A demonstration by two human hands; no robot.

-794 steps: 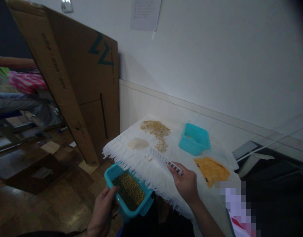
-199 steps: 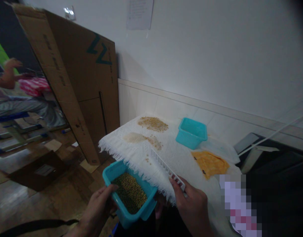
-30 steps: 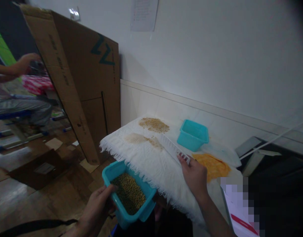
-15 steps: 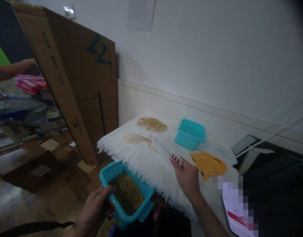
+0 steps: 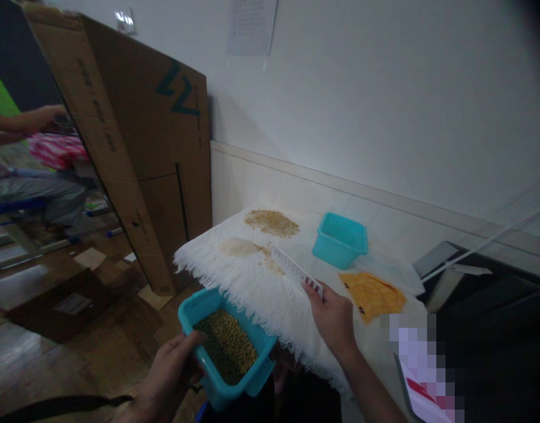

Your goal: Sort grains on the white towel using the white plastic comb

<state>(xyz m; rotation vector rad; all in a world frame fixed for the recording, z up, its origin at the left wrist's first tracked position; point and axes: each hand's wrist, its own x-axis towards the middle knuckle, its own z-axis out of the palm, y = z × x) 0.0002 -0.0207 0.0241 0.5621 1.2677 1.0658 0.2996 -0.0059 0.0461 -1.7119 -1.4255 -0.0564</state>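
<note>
My left hand (image 5: 170, 364) grips the near-left rim of a turquoise plastic container (image 5: 228, 392), thumb over the edge, beside the table's front. Yellow soybeans (image 5: 232, 338) and small dark green beans (image 5: 210, 343) lie inside it. Closed around one end of a long white slotted plastic strip (image 5: 291, 264) is my right hand (image 5: 334, 320); the strip's far end rests by scattered yellowish beans (image 5: 272, 261) on a white fringed cloth (image 5: 270, 299). Left of those sits a heap of pale fine grains (image 5: 237, 247). A larger pile of beans (image 5: 272, 223) is farther back.
A second turquoise container (image 5: 340, 241) stands at the back right, near a folded orange cloth (image 5: 373, 294) and a translucent lid (image 5: 402, 270). A tall cardboard box (image 5: 164, 129) rises on the left. Beyond it another person's arm (image 5: 27, 122) shows. Flattened cardboard (image 5: 62, 305) lies on the floor.
Almost nothing differs. The strip in my right hand has tilted slightly, and a few more scattered beans show beside its far end. My left hand and the container keep their place.
</note>
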